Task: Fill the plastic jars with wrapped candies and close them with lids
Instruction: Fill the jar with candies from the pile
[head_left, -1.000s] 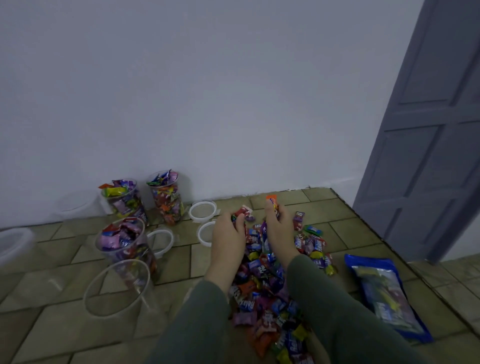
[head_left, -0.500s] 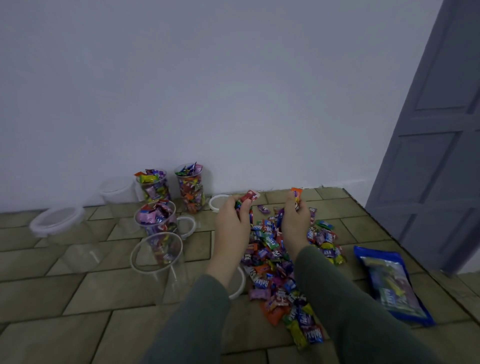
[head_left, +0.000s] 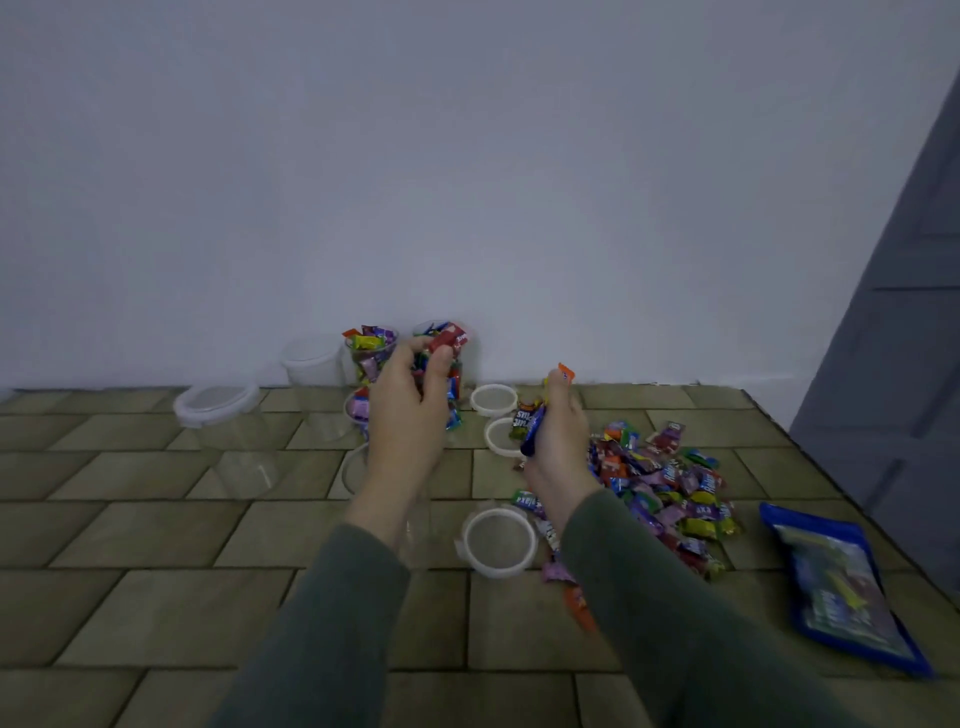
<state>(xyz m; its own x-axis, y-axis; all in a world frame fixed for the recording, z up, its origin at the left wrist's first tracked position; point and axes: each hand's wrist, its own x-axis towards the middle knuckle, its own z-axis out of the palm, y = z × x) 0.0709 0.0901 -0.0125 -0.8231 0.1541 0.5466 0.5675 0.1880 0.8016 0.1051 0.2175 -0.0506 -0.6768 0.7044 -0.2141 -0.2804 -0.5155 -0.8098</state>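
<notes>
My left hand (head_left: 410, 415) grips a handful of wrapped candies and is raised over an empty clear jar (head_left: 358, 467), which it partly hides. My right hand (head_left: 558, 441) holds another bunch of candies, lifted just left of the candy pile (head_left: 670, 483) on the floor. Filled jars (head_left: 369, 353) stand by the wall behind my left hand. A closed empty jar (head_left: 228, 431) stands to the left, another (head_left: 311, 364) at the wall. White lids (head_left: 500, 542) lie on the tiles, with two more lids (head_left: 493, 399) farther back.
A blue candy bag (head_left: 841, 587) lies flat at the right. A grey door (head_left: 909, 338) stands at the far right. The white wall runs behind the jars. Brown floor tiles (head_left: 130, 545) stretch to the left and front.
Both hands lifted off the pile with candies and moved left toward the jars. The view swung left, so the pile and bag now sit farther right.
</notes>
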